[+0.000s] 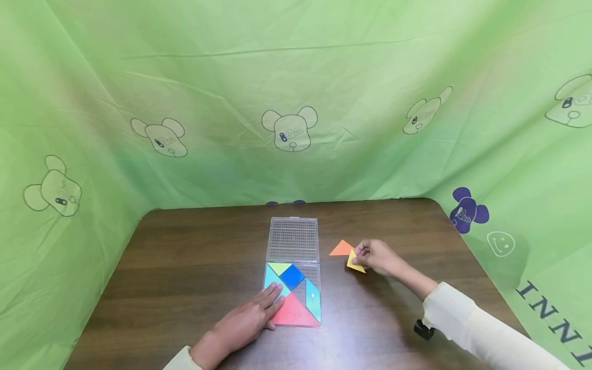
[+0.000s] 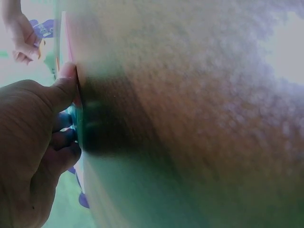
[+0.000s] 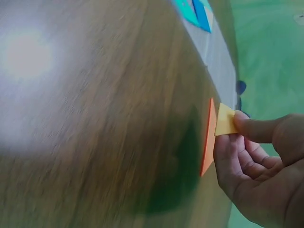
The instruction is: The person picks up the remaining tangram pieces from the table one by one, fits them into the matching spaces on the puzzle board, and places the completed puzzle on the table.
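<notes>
My right hand (image 1: 376, 257) pinches a yellow triangular tangram piece (image 1: 352, 262) between thumb and fingers, tilted above the table. Beside it lies an orange triangle (image 1: 341, 248), flat on the wood. My left hand (image 1: 252, 316) rests its fingers on the lower left of an open clear plastic case (image 1: 301, 270), with the thumb at the near edge. Inside that half sit a light-green triangle (image 1: 279, 267), a blue square (image 1: 293, 277), a teal triangle (image 1: 272, 276) partly under the fingers, a large red triangle (image 1: 296, 313) and a teal parallelogram (image 1: 313, 300). Bare gaps show near the square.
The case's gridded lid (image 1: 293, 239) lies folded back on the brown wooden table (image 1: 194, 267). A green printed curtain (image 1: 222, 103) encloses the table's back and sides. A black object (image 1: 423, 330) shows under the right sleeve (image 1: 455, 311).
</notes>
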Demonstrator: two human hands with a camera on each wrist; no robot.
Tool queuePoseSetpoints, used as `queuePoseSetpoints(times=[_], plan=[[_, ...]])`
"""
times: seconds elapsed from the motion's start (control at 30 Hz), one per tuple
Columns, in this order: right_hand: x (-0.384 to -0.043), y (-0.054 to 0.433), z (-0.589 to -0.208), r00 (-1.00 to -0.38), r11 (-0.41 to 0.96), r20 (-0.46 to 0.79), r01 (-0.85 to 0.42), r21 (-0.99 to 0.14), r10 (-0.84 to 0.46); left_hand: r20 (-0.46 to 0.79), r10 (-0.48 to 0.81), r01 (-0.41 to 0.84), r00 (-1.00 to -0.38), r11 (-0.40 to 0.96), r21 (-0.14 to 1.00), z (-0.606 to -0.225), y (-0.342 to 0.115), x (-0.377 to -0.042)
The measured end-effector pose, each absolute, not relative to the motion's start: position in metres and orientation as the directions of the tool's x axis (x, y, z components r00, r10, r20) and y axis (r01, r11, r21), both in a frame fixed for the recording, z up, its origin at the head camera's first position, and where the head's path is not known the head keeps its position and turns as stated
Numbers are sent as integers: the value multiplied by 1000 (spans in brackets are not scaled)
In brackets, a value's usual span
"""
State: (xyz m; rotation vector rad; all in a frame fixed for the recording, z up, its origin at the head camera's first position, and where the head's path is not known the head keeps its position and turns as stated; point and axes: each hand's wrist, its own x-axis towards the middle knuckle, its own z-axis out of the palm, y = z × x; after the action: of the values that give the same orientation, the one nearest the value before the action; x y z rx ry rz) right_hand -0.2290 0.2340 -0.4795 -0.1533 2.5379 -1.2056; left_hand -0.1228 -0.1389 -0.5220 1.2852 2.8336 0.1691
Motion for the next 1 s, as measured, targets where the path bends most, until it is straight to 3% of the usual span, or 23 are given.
queuePoseSetpoints(times=[0.17,0.5,1.0], plan=[[-231,220,-478,-928,522,-255,80,-849,-272,6,744,740,-668,663,110,-521,-138,-122],[-236,194,-476,-920,422,-253,110,-900,-299,-30,739,732,-673,672,111,-519,-136,-121],[-233,164,-475,-926,359,-262,156,-920,-271,-35,724,717,-689,687,120,-518,-136,-120]])
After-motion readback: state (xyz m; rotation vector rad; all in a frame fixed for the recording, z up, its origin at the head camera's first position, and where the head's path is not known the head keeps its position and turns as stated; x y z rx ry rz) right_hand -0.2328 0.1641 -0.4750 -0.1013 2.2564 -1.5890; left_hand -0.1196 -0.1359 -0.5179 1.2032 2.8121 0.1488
